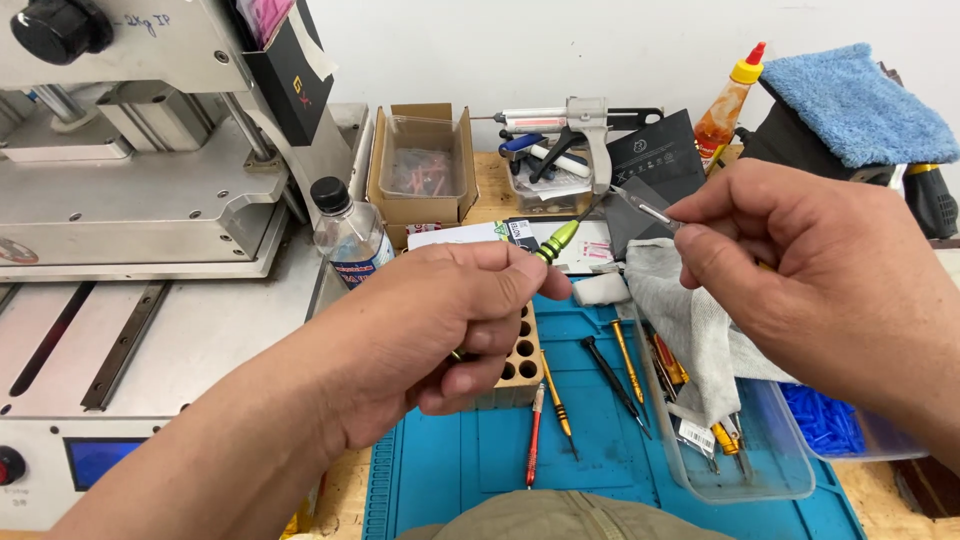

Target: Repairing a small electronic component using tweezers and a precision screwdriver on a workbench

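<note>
Big grey metal machine [150,180] fills the upper left of the frame, its base plate running down to the lower left edge. Blue work mat [470,460] covers the bottom centre. Blue towel [860,100] sits upper right on a dark bag. Grey cloth [690,320] drapes over the rim of a clear plastic tray [760,470] at lower right; more drivers lie in that tray.

My left hand [440,340] is centre frame, fingers curled tight around the handle of a green screwdriver [556,241]; its green grip sticks out past my thumb, pointing up and right. My right hand [800,270] is right of centre, thumb and forefinger pinched together on a small metal bit [648,208]. Bit sits just beside the screwdriver's tip; can't tell if they touch.

Behind my hands, upper centre: cardboard box [420,160] with a clear tub inside, glue gun [580,125], orange glue bottle [728,105]. Clear bottle with black cap [345,235] stands next to the machine, left of centre. Wooden bit holder [520,360] sits just under my left hand. Loose screwdrivers [600,385] lie on the mat, bottom centre.
</note>
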